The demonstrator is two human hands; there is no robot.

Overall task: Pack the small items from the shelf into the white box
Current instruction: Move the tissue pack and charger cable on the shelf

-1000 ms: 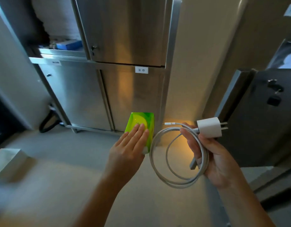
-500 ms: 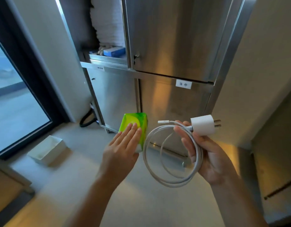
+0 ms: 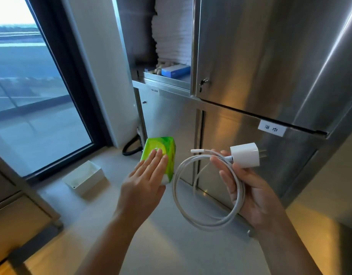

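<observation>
My left hand [image 3: 145, 183] holds a green tissue pack [image 3: 163, 153] in front of me, fingers flat across its face. My right hand [image 3: 250, 189] grips a white charger plug [image 3: 244, 157] with its coiled white cable [image 3: 206, 187] hanging in a loop below the fingers. The white box [image 3: 85, 178] sits open on the floor at the left, below and left of both hands. On the open shelf [image 3: 165, 79] of the steel cabinet lie a blue box [image 3: 175, 70] and some small pale items.
The steel cabinet [image 3: 270, 66] with shut doors fills the right. A large window [image 3: 28, 92] with a dark frame stands at the left. A black hose [image 3: 131, 147] curls on the floor by the cabinet foot. A low cabinet edge [image 3: 16, 199] is at lower left.
The view has swung left and the white box has come closer to the middle. Both hands keep the same hold on the tissue pack and the charger.
</observation>
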